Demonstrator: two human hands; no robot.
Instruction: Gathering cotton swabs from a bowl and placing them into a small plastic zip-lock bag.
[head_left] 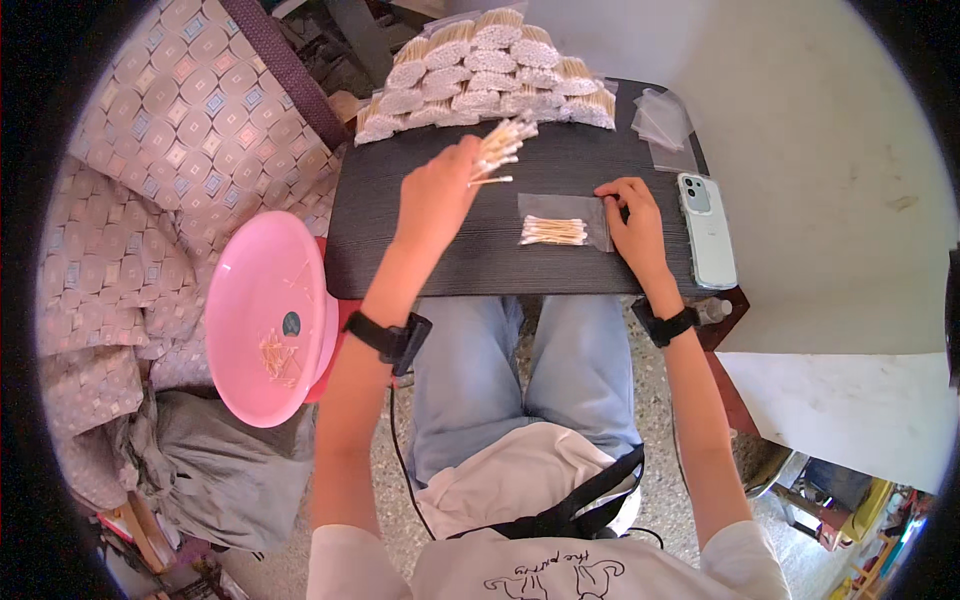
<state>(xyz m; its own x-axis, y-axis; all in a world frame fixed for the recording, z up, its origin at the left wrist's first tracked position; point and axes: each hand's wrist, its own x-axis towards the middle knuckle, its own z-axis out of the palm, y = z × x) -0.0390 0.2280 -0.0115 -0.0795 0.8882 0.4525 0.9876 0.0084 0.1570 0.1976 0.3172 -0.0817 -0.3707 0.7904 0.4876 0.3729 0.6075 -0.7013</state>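
A loose bundle of wooden-stemmed cotton swabs [503,150] sits pinched in the person's left hand [437,192], raised just above the dark grey wood-grain tabletop [440,250]. The bundle's long axis runs slantwise, with the free ends fanning up and to the right toward the far edge of the table, and one or two swabs sticking out lower and nearly level.

Just to the right, a clear flat plastic sleeve [566,221] lies on the tabletop with a small row of swabs inside it, their stems running left to right and their tips toward the sleeve's left end. The right hand [634,222] presses down on the sleeve's right end, fingers curled over its edge, holding it flat rather than gripping anything.

Between the raised bundle and the far edge, a stacked heap of filled swab packets [490,75] spans most of the table's width. A few empty clear sleeves [662,122] lie at the far right corner, and a pale green smartphone [706,229] lies face down just beside the right hand. A round pink plastic basin [268,316] holding a few stray swabs sits off the table's left, near the left forearm.
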